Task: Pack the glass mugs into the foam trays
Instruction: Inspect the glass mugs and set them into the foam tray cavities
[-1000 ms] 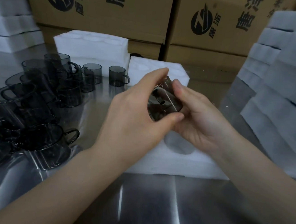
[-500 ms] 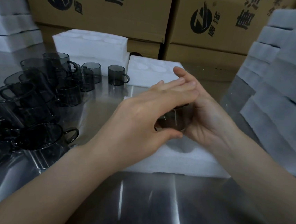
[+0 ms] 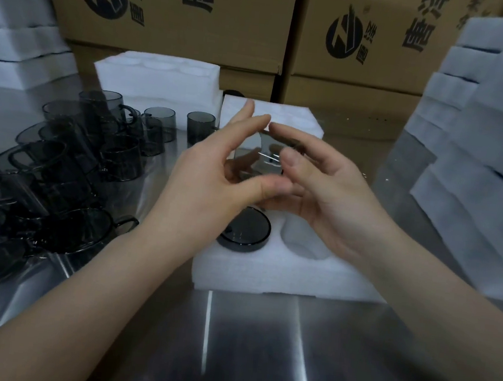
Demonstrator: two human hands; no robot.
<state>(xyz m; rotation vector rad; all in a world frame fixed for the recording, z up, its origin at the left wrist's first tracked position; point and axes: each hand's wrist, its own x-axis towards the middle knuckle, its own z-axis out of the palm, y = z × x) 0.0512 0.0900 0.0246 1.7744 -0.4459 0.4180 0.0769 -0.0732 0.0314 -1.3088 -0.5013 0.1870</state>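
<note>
A white foam tray (image 3: 282, 273) lies in front of me on the steel table. One smoky glass mug (image 3: 244, 232) sits in its near left cavity. The near right cavity (image 3: 304, 238) holds nothing. Above the tray's middle, both hands hold another smoky glass mug (image 3: 259, 160). My left hand (image 3: 213, 186) pinches it between thumb below and fingers on top. My right hand (image 3: 329, 194) has its thumb on the mug's front and its fingers behind. The far part of the tray is hidden by my hands.
Several loose smoky mugs (image 3: 61, 172) crowd the table's left side. Two more foam trays (image 3: 162, 80) (image 3: 297, 121) lie behind. Foam stacks rise at the right (image 3: 478, 150) and the far left (image 3: 18, 45). Cardboard boxes (image 3: 199, 16) wall off the back.
Both hands have lifted and spread apart from their low, closed position over the tray. The mug seated in the near left cavity now shows below my left hand.
</note>
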